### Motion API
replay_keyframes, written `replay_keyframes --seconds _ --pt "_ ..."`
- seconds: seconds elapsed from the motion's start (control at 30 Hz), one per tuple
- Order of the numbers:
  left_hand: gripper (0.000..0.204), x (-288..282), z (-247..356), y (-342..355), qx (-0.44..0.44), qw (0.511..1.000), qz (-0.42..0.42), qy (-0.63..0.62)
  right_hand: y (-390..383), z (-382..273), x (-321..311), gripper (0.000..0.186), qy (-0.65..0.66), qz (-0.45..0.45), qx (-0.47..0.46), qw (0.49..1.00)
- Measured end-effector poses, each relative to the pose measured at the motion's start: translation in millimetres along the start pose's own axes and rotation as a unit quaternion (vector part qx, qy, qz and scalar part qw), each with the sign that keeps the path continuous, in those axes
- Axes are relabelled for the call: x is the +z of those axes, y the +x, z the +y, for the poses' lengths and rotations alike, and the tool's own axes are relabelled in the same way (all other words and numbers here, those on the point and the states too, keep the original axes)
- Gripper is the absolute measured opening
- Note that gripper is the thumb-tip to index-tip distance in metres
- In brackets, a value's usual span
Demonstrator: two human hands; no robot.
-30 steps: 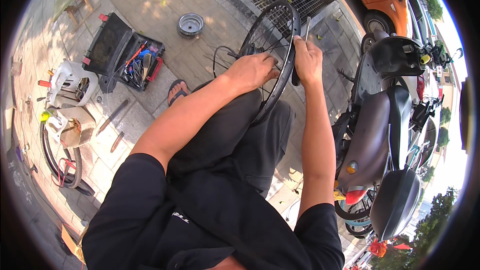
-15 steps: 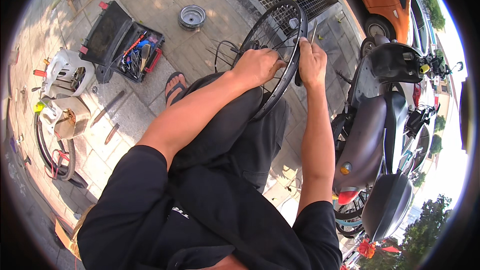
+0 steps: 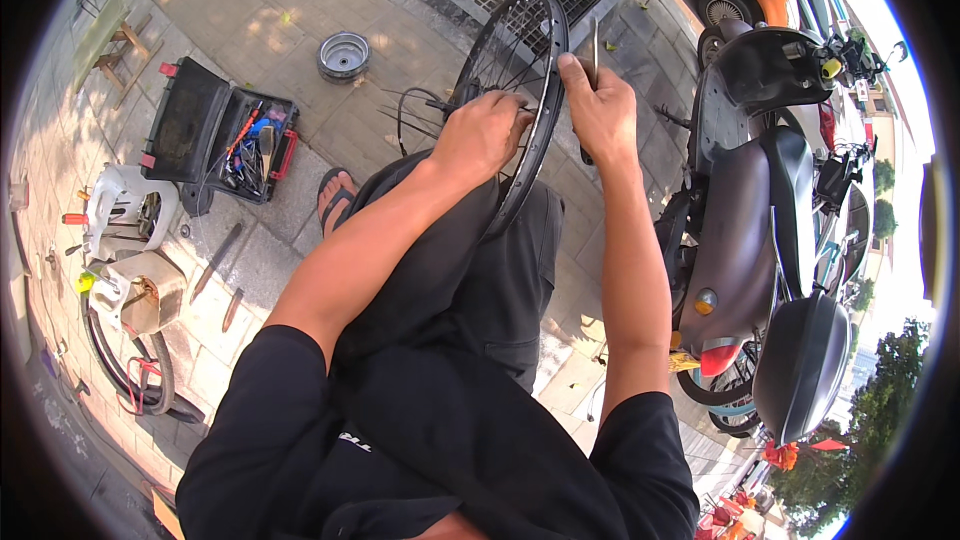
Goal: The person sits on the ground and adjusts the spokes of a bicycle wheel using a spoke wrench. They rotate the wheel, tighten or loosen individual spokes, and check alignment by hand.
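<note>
A black spoked wheel [image 3: 517, 185] stands on edge, leaning on my thighs. My left hand [image 3: 485, 135] is on its spoke side, fingers closed close to the rim among the spokes; what the fingertips pinch is too small to make out. Across the rim, my right hand [image 3: 604, 112] is closed around a slim tool [image 3: 596, 38] with a metal shaft sticking up past the fingers and a dark handle end showing below the palm. The right thumb rests against the rim's outer face. Thin spokes and a curved black cable [image 3: 403, 110] stick out left of the wheel.
To the left lies an open black toolbox [image 3: 262, 140] with hand tools. Beyond is a round metal hub or drum [image 3: 344, 56]. Two long flat tools [image 3: 217, 258] lie near white plastic containers [image 3: 150, 292] and a tyre [image 3: 160, 375]. A parked scooter [image 3: 735, 210] stands close on my right.
The whole view has shifted, so wheel and hands sit further left in the picture. More of the right-hand tool's shaft shows now. My left thumb shows less clearly beside the rim.
</note>
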State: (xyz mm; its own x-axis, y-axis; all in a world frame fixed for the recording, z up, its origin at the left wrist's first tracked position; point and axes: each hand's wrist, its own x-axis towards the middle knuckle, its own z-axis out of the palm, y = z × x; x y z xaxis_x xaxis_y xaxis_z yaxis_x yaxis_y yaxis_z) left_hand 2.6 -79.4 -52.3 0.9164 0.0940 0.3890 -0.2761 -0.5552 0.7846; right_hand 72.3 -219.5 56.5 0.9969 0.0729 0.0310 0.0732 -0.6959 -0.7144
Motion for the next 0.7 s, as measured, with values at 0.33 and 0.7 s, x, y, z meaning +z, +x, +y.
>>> replay_keyframes --seconds 0.33,0.7 --pt "0.021 9.2 -1.4 4.8 0.068 0.996 0.05 -0.041 -141.5 -93.7 -68.8 0.022 0.635 -0.341 -0.194 0.666" --pt "0.02 0.5 -4.2 4.2 0.047 0.997 0.053 -0.033 -146.2 -108.5 -70.2 0.029 0.708 -0.379 -0.159 0.574"
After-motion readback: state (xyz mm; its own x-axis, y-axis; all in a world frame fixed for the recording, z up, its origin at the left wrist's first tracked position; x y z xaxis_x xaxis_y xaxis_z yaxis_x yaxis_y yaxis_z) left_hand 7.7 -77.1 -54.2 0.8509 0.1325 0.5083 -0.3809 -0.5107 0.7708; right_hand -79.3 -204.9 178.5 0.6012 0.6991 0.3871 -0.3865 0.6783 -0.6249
